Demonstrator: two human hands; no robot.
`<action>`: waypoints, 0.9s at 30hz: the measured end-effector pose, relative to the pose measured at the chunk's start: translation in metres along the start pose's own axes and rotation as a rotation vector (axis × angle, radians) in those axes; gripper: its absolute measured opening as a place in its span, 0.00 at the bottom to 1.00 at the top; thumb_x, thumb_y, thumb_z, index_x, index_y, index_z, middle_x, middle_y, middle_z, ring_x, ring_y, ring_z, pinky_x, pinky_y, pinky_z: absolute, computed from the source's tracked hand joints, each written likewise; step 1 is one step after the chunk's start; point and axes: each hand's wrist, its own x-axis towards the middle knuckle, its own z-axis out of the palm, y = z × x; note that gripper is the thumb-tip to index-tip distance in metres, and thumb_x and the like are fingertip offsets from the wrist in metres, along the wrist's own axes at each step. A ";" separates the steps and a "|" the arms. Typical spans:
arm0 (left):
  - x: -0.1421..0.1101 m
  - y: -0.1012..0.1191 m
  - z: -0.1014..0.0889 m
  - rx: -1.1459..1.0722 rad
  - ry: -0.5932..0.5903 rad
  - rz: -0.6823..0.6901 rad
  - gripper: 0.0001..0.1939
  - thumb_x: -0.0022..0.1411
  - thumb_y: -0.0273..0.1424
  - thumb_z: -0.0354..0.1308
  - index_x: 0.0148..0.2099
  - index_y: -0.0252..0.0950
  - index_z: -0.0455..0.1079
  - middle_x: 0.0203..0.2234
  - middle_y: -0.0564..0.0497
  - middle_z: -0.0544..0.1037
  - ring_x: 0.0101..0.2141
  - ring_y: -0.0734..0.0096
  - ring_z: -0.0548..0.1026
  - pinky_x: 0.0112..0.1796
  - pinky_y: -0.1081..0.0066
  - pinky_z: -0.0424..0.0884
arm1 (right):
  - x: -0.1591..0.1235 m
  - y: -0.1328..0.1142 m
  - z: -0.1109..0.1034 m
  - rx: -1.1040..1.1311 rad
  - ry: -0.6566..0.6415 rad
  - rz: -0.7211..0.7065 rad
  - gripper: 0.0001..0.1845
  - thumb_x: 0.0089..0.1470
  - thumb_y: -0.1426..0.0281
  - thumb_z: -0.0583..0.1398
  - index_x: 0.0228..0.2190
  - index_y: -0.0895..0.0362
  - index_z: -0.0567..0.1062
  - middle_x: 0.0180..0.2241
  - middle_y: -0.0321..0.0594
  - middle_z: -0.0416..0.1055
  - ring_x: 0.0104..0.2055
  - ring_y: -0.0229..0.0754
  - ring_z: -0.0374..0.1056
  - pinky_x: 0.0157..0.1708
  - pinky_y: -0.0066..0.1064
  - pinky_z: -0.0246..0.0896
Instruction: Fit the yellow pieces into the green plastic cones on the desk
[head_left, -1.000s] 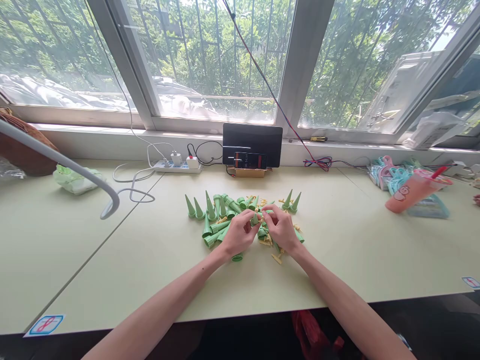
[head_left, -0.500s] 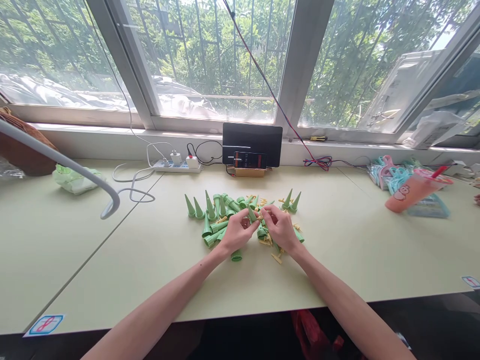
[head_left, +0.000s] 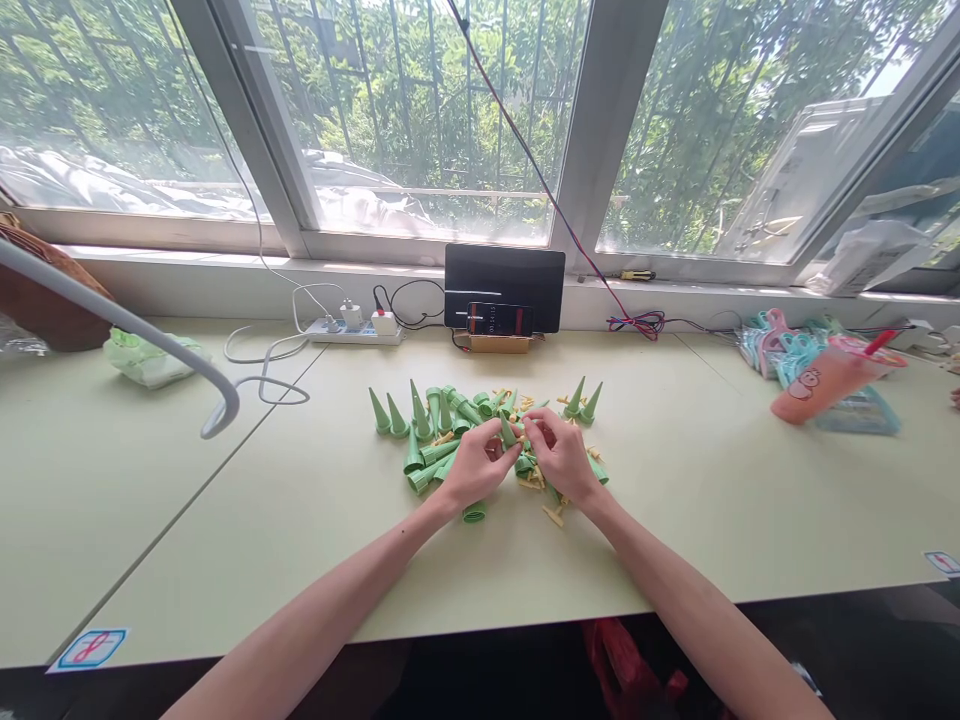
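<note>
Turning the green cone [head_left: 507, 431] in the left hand [head_left: 478, 466] since the earlier frame, baring more of its side than a second ago, while keeping the right hand [head_left: 561, 456] almost in the same spot. Holding the cone between closed-up left fingers, just below the centre of the frame, and pointing its tip toward the top edge. Bringing the right fingers narrowly together just beside the cone, near a small yellowish piece [head_left: 521, 438]; too small and covered there to tell whether gripping it.

Reaching both forearms in from the lower left and lower right of the frame, over the near edge of the pale desk [head_left: 300, 520]. Working above a spread of loose green pieces [head_left: 427, 478], with a yellow T-shaped piece [head_left: 553, 516] lying below the right hand and a green ring-like end [head_left: 474, 514] showing beside the left wrist. Having upright green cones [head_left: 380, 412] standing left of centre and two more upright cones [head_left: 576, 402] standing right of centre, beyond the right hand. Facing a phone [head_left: 499, 319] propped before a dark screen [head_left: 536, 270] at upper centre, with an orange cup [head_left: 814, 385] standing at the right of the frame.
</note>
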 end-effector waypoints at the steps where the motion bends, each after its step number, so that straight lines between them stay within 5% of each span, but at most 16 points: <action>1: 0.000 0.000 0.000 0.010 0.002 0.013 0.09 0.61 0.35 0.58 0.37 0.33 0.69 0.29 0.50 0.73 0.22 0.78 0.65 0.23 0.75 0.64 | 0.000 0.000 0.000 0.000 0.004 -0.004 0.13 0.64 0.61 0.53 0.36 0.56 0.71 0.19 0.30 0.60 0.19 0.34 0.53 0.20 0.26 0.47; 27: -0.003 -0.005 0.002 0.257 0.015 0.236 0.03 0.64 0.28 0.54 0.39 0.36 0.69 0.37 0.49 0.74 0.21 0.81 0.63 0.25 0.75 0.65 | 0.000 0.002 0.000 0.010 0.008 0.023 0.10 0.63 0.64 0.54 0.37 0.56 0.71 0.19 0.30 0.62 0.18 0.33 0.49 0.19 0.26 0.45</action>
